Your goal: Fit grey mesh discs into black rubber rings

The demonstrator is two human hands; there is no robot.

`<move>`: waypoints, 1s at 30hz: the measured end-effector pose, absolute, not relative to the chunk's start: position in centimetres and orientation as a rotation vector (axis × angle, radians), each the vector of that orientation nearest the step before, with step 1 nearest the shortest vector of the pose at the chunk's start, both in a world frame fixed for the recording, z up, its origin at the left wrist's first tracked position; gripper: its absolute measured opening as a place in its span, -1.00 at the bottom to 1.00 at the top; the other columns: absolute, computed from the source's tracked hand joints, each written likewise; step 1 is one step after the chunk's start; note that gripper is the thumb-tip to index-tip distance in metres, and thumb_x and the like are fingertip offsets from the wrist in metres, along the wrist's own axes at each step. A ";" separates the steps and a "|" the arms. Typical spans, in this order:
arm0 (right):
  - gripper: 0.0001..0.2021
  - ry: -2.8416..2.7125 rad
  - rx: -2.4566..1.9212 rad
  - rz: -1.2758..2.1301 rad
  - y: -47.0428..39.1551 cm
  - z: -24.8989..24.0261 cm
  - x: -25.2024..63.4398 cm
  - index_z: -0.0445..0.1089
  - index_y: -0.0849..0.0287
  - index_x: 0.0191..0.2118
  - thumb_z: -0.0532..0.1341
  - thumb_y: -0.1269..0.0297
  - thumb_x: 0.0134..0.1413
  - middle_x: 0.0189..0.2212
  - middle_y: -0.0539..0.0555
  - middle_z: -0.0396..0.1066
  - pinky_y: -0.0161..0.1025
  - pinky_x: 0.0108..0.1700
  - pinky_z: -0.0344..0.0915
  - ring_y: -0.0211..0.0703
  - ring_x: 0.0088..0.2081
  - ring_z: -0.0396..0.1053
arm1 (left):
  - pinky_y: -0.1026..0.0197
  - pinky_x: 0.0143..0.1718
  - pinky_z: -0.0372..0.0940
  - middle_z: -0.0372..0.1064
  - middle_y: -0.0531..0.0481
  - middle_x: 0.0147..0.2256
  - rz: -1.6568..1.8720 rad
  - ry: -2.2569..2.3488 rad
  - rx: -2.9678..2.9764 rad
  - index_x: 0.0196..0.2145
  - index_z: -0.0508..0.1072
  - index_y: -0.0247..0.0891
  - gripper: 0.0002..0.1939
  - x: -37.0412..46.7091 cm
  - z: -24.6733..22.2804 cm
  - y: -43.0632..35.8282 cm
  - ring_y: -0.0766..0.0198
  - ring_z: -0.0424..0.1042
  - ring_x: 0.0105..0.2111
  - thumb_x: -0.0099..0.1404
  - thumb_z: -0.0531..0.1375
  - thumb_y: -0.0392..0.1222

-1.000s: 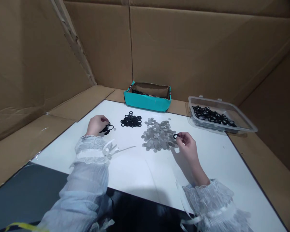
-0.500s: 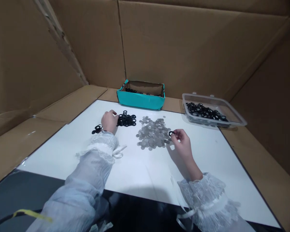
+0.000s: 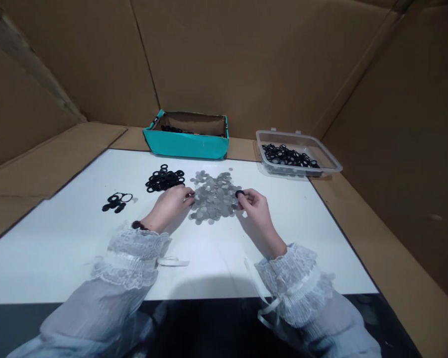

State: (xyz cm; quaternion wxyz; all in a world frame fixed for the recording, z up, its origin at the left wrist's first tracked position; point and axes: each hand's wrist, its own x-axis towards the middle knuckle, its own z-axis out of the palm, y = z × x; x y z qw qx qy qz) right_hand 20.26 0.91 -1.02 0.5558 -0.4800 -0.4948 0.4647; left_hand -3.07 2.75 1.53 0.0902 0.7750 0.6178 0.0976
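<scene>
My right hand pinches a black ring between thumb and fingertips, over the right edge of a pile of thin grey discs. At the pile's left edge is my left hand, its thumb and index finger bent and a little apart at the tips. Nothing shows clearly between them. Just behind my left hand lies a heap of black rings. Farther left, a few black pieces lie together, with a thin loop among them.
A teal-sided cardboard box with black pieces inside stands at the back. To its right, a clear plastic tub holds many black rings. Cardboard walls enclose the white work surface. One loose disc lies behind the pile.
My left hand has moved from the black ring heap to the left edge of the grey discs. My right hand still holds the black ring by the pile. The view has shifted to the right.
</scene>
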 end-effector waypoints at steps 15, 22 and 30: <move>-0.75 -1.177 -1.099 1.116 0.2 -1.0 20.2 0.28 0.15 -0.45 0.22 0.07 0.00 -0.63 -0.04 0.33 -0.29 -0.49 0.31 -0.26 -0.56 0.33 | 0.14 -0.30 0.29 0.51 -0.09 -0.34 0.356 1.865 2.116 -0.42 0.46 -0.19 -0.85 -3.5 2.7 1.6 0.06 0.46 -0.32 0.15 0.10 -0.17; -0.88 -1.613 -0.907 1.132 -2.5 -2.2 16.4 0.16 0.11 -0.19 -0.01 0.20 0.28 -0.33 0.07 0.48 -0.19 -0.19 0.40 -0.19 -0.28 0.48 | 0.14 -0.27 0.29 0.49 -0.09 -0.37 0.784 1.754 1.854 -0.40 0.43 -0.24 -0.75 -4.8 3.3 2.1 0.10 0.45 -0.33 0.08 0.15 0.00; -0.93 -1.896 -0.941 1.096 -2.0 -3.5 13.0 0.08 0.11 -0.23 -0.09 0.33 0.30 -0.24 0.16 0.42 -0.12 -0.09 0.37 -0.14 -0.19 0.45 | 0.12 -0.31 0.29 0.46 -0.10 -0.38 0.858 1.742 1.841 -0.40 0.41 -0.24 -0.74 -5.0 6.0 -0.8 0.12 0.43 -0.36 0.09 0.15 0.02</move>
